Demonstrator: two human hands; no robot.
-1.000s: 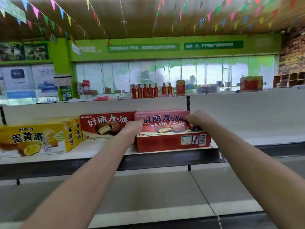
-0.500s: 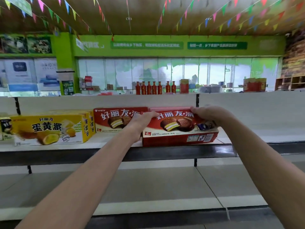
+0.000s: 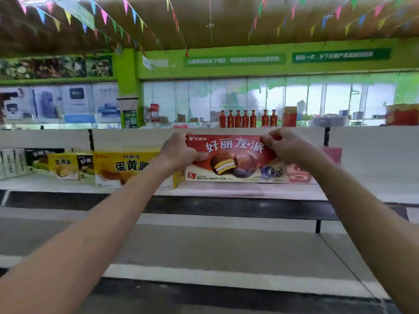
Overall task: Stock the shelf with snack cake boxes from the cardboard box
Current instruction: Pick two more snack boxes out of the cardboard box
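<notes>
A: Item one, the red snack cake box (image 3: 233,158). Where is it sitting?

B: It is standing upright on its long edge on the white shelf (image 3: 249,191), printed front facing out, showing a chocolate-coated cake cut open on its cream filling.

A: And the grip on it?

B: Both hands are holding it. The left hand (image 3: 179,152) is curling round the upper left corner, thumb pressing on the front face. The right hand (image 3: 288,148) is pinching the top edge near the upper right corner, fingers bent over the top.

A: Item two, what is standing directly behind it?

B: A pink box (image 3: 317,164) is showing past its right end, partly hidden by the right forearm. Whether the two are touching, I cannot tell.

A: Item three, to the left?

B: A large yellow box (image 3: 123,168) is sitting just beside the red one, the left forearm crossing in front of it. Further left, a smaller yellow box (image 3: 63,165) and a black box (image 3: 39,155) are standing along the same shelf; the print there is blurring.

A: Item four, the surroundings?

B: A lower shelf (image 3: 226,250) is lying beneath. Behind the shelf's white back panel, a row of red bottles (image 3: 247,118) is lining up before green walls, and coloured pennants (image 3: 106,17) are hanging from the ceiling.
</notes>
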